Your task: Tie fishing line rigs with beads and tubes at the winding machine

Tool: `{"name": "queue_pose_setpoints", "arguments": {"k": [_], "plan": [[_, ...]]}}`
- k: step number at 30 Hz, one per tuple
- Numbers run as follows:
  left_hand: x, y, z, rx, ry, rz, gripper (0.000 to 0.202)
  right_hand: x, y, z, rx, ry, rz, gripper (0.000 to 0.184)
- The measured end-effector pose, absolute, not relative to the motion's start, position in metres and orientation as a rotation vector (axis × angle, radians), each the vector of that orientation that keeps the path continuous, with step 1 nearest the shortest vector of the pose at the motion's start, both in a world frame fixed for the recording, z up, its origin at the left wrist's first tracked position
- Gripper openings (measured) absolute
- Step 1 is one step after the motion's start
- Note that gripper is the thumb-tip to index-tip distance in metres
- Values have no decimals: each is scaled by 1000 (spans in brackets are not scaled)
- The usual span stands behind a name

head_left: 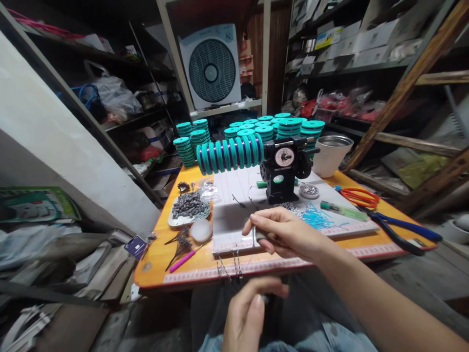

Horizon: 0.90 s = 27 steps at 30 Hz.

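Observation:
My right hand [284, 230] is over the front edge of the white board [234, 222], its fingers pinching a small grey piece [261, 235] that looks like a sinker. Below the table edge, above my lap, my left hand [249, 310] is curled with the thumb bent in. Whatever lies between its fingers is mostly hidden. Thin lines run down from a row of teal spools [230, 154] mounted on a black winding machine [282, 168]. Small metal fittings [229, 269] hang at the table's front edge. Left of the board is a white dish [172, 222] of grey sinkers.
Stacks of teal spools [264, 129] stand behind the machine. A white bucket [331, 154], blue-handled pliers [403, 227], an orange cord [361, 197] and light-blue strips [318, 215] lie rightward. At left are a pink-handled tool [183, 261] and a round white container [201, 230].

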State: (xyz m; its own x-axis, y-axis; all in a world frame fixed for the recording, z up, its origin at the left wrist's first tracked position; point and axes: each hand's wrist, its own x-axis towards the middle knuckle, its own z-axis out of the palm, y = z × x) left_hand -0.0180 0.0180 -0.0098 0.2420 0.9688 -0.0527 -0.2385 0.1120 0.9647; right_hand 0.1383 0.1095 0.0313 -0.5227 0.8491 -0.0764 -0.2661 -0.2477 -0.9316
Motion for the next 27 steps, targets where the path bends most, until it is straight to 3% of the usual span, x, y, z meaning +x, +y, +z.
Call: {"name": "queue_pose_setpoints", "arguments": {"k": [4, 9, 13, 18, 27], "plan": [[-12, 46, -4, 1105, 893, 1194, 48, 144, 116, 41, -816, -1313, 1856, 47], [-5, 75, 14, 1060, 878, 1156, 37, 150, 124, 49, -836, -1327, 1850, 54], [-3, 86, 20, 1040, 871, 1155, 29, 152, 131, 53, -807, -1267, 1882, 47], [2, 86, 17, 1004, 836, 1154, 32, 143, 139, 55, -700, -1137, 2023, 31], [4, 57, 10, 805, 813, 1254, 39, 119, 135, 55, -675, -874, 2122, 41]]}}
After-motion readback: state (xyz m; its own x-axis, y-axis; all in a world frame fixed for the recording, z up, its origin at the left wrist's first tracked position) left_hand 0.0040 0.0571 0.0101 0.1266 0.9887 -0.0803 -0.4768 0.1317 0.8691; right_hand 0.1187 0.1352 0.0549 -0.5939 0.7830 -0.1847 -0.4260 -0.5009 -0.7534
